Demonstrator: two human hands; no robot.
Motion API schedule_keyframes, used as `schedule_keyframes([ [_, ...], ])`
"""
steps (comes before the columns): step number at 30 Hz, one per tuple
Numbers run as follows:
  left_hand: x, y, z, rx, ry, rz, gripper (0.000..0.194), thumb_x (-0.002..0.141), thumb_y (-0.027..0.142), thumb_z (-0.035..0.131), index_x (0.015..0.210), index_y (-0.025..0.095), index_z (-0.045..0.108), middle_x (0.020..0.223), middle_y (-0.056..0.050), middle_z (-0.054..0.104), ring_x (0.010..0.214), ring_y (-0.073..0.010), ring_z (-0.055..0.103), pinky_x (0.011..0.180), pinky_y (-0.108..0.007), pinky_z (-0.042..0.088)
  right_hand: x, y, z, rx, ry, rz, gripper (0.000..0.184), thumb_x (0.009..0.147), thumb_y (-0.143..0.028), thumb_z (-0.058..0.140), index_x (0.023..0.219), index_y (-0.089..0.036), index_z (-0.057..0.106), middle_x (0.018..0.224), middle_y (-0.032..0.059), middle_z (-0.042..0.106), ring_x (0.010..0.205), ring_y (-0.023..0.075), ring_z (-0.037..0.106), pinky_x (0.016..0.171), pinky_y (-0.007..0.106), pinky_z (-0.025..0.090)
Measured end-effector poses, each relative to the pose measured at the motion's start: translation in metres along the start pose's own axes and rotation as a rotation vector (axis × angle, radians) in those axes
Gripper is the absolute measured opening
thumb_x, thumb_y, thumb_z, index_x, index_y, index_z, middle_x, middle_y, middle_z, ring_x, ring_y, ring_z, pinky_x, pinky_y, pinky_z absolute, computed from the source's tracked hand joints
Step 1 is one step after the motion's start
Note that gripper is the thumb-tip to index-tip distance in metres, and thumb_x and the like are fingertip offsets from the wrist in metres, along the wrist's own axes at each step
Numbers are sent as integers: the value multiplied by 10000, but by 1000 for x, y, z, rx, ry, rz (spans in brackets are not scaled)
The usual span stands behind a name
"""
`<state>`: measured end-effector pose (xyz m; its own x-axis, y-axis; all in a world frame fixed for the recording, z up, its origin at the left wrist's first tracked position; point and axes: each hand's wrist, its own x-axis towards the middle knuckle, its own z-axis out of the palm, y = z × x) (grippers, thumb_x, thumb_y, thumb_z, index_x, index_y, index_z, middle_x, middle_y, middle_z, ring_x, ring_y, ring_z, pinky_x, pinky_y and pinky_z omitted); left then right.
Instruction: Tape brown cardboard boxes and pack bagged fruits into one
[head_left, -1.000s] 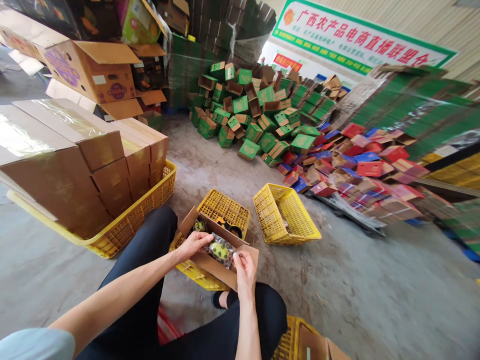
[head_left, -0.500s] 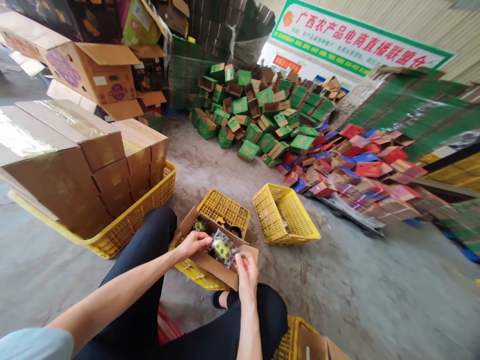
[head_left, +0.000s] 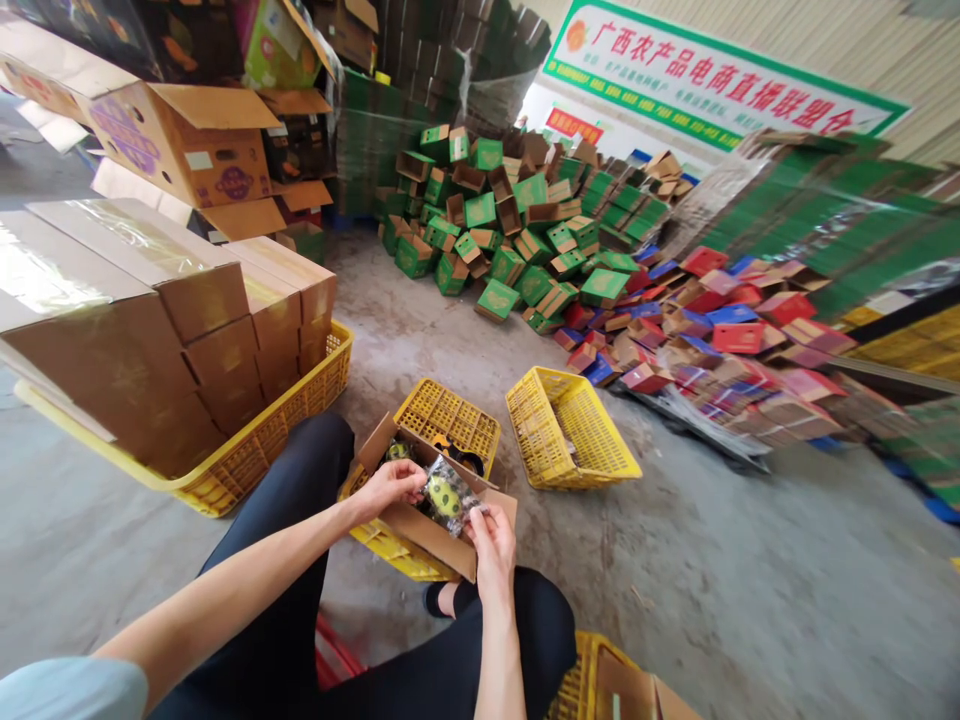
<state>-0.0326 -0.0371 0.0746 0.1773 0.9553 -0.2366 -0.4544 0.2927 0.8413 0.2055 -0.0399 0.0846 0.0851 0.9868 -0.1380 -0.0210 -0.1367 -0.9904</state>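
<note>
Between both hands, above an open cardboard box [head_left: 426, 536], is a clear plastic packet [head_left: 445, 497] with a yellow-green, dark-spotted item inside; its exact kind I cannot make out. My left hand [head_left: 390, 488] pinches the packet's left edge. At its lower right corner, my right hand [head_left: 492, 538] grips the plastic between thumb and fingers. Similar green, plastic-wrapped items [head_left: 400, 451] lie in the box, partly hidden by my hands. The box rests on a yellow plastic crate [head_left: 394, 550] between my knees. Behind the box lies a black and orange tool [head_left: 465, 457], possibly a tape dispenser.
On the left, a large yellow crate [head_left: 262, 440] holds several taped cartons [head_left: 97, 350]. Another yellow crate [head_left: 600, 462] stands to the right. Piles of green boxes [head_left: 499, 298] and red and blue boxes [head_left: 739, 338] lie farther back. A crate [head_left: 577, 680] sits beside my right knee.
The packet has shifted and turned very slightly in my fingers. Both hands keep nearly the same position and hold.
</note>
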Motion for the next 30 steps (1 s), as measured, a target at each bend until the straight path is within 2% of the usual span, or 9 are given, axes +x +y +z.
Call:
schedule_keyframes([
  [3,-4,4,-1,26,-86,-25,591,690,568,885,1070,143,728,941,-58,727,726,-134,658,721,-254,494,0,0,0,-3,-15,7,472,681,-603,850,893,-245,628,885,61,787,771,252,745,700,371,622],
  [6,-6,6,-2,100,-156,-12,556,720,572,861,1037,125,770,882,-62,732,715,-138,628,710,-248,465,-2,-2,1,7,-33,15,493,652,-620,860,867,-247,619,881,63,789,760,261,747,676,374,622],
  [11,-9,10,-3,231,-107,46,501,720,587,844,900,121,798,739,-40,706,655,-145,580,677,-257,426,-10,-9,6,18,-20,9,423,709,-563,852,891,-248,636,875,47,788,791,251,755,739,377,627],
  [14,-11,12,-3,273,-97,68,489,748,602,812,855,125,798,697,-30,682,631,-140,552,651,-254,410,-14,-13,9,49,-21,13,448,708,-553,860,966,-245,660,906,55,793,808,263,764,743,388,631],
  [17,-11,12,-3,258,-110,69,502,766,624,787,832,126,787,667,-19,652,611,-130,529,632,-246,399,-16,-18,11,63,-42,20,497,713,-551,863,1062,-240,691,992,71,800,858,267,765,765,384,628],
  [20,-10,8,-4,219,-101,42,526,759,643,788,840,124,770,680,-20,652,608,-124,541,628,-236,408,-16,-21,11,23,-89,44,473,720,-567,856,1018,-222,729,968,79,803,845,265,760,755,368,623],
  [24,-8,5,-3,197,-95,16,547,762,673,773,856,134,741,763,-35,686,668,-140,604,647,-229,448,-15,-23,10,0,-94,41,481,695,-604,858,952,-211,754,902,81,801,788,269,752,739,385,632],
  [28,-11,9,1,70,-188,-17,525,734,584,848,1013,156,725,1002,-76,735,923,-207,692,820,-283,532,-11,-17,10,1,-90,39,459,691,-591,862,933,-216,756,935,85,804,815,277,755,760,400,642],
  [30,-12,9,3,19,-215,-45,544,691,525,900,1050,161,713,1056,-87,737,984,-231,703,880,-325,546,-9,-14,9,3,-98,53,464,687,-593,863,941,-220,755,948,87,805,824,282,758,761,402,643],
])
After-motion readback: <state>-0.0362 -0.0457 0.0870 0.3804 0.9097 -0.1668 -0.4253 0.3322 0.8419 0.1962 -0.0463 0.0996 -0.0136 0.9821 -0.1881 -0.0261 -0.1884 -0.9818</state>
